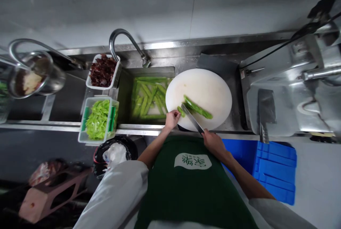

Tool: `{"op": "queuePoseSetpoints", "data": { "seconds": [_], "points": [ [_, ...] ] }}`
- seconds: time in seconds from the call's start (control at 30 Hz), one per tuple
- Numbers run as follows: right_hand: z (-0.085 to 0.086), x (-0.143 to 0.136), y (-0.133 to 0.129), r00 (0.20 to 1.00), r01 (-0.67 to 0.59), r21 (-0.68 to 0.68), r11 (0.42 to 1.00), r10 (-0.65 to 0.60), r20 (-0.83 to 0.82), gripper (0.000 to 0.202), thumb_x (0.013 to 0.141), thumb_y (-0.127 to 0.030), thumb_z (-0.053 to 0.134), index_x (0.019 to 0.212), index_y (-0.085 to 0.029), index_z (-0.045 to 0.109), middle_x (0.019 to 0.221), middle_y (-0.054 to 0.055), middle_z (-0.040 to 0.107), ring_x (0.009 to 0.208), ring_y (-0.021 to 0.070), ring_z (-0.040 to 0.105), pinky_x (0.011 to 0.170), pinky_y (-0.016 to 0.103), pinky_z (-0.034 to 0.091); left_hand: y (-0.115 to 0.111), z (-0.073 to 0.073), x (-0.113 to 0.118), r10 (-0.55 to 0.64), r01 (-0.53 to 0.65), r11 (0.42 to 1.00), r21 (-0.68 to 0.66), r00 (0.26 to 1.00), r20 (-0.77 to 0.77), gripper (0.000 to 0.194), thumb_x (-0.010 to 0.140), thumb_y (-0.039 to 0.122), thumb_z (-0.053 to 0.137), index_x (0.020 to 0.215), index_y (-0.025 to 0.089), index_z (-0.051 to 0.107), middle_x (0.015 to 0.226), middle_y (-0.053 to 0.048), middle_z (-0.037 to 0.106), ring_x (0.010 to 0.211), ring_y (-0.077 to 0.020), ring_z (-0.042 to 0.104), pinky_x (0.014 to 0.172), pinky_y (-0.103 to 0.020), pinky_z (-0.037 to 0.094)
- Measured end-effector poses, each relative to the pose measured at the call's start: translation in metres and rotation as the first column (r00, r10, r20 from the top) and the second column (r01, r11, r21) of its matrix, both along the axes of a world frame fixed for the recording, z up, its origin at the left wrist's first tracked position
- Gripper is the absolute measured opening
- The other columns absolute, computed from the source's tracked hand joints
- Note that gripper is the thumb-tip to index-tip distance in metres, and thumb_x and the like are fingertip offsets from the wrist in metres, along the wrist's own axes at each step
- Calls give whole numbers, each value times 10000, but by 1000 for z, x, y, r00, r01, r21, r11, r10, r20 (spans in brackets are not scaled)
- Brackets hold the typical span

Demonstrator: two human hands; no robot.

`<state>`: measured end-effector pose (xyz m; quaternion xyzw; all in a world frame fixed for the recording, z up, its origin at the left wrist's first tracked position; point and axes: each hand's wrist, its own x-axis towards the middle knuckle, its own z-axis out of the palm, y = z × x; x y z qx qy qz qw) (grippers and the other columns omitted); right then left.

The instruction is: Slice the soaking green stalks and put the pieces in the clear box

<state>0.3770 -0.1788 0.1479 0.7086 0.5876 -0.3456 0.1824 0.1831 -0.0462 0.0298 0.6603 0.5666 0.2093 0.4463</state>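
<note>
My right hand (213,144) is closed round the handle of a kitchen knife (193,119). Its blade points up and left across the white oval cutting board (213,87), with the tip beside a small cut piece of green stalk (181,111). At the board's lower left edge, my left hand (172,119) has its fingers pinched at the end of that piece. Longer green stalks (198,107) lie together on the board, just right of the blade. To the left, several more long green stalks (149,97) lie in water in the sink (126,94).
A tub of sliced green vegetable (98,120) and a tub of dark red-brown food (103,71) stand left of the sink. A faucet (124,32) arches behind. Rightward, a cleaver (266,110) rests near a metal machine (319,80). Below are a blue crate (275,172) and a bin (115,152).
</note>
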Motion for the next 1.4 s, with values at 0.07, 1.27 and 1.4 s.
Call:
{"op": "queuePoseSetpoints", "data": {
  "seconds": [0.07, 1.27, 1.4],
  "points": [
    [0, -3, 5, 1000, -28, -4, 1000, 28, 2, 308, 1020, -310, 252, 1108, -162, 508, 910, 120, 709, 845, 214, 683, 675, 268, 370, -11, -3, 6, 66, -66, 997, 25, 997, 32, 166, 878, 275, 600, 790, 141, 645, 673, -13, 634, 590, -117, 583, 594, -215, 469],
    [1, -8, 24, 986, -165, -56, 985, 166, 17, 310, 1007, -238, 241, 1136, -120, 497, 915, 137, 707, 877, 232, 685, 726, 297, 410, -11, -32, -3, -233, 211, 861, 462, 973, -11, 296, 999, 260, 373, 1064, 169, 648, 989, -108, 637, 961, -183, 616, 891, -350, 558],
    [-2, -10, 25, 984, -176, -56, 983, 177, 29, 311, 1002, -211, 241, 1136, -113, 505, 928, 136, 707, 888, 229, 685, 719, 290, 413, -10, -35, -9, -286, 258, 823, 506, 958, -24, 314, 1002, 258, 352, 1074, 167, 644, 992, -103, 632, 974, -179, 617, 881, -338, 564]
  ]
}}
